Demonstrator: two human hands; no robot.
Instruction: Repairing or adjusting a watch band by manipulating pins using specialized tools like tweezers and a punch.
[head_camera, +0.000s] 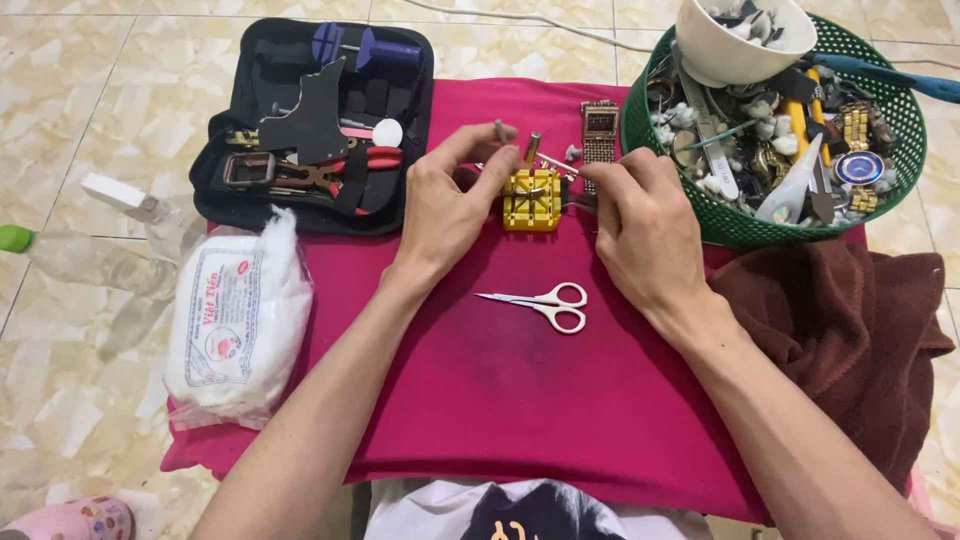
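Left hand (450, 205) is closed in a pinch on a small grey pin-like tool (499, 130), held near upright above the yellow slotted block (531, 198), with the remaining fingers resting against the block's left side. Right hand (640, 215) is also pinched shut, on a thin metal piece (556, 166) that points left toward the block's top; what exactly that piece is cannot be told. The block sits between the two hands, touching or just beside both, the left hand marginally nearer. A metal watch bracelet (599, 135) lies just behind the right hand, its long axis running away from the person. White-handled scissors (545, 303) lie on the red cloth (500, 400) nearer the body, blades pointing left. Outward: black tool case (310, 120) at left rear, green basket (900, 115) of parts at right rear, bag of cotton (235, 320) at left, brown towel (840, 330) at right.
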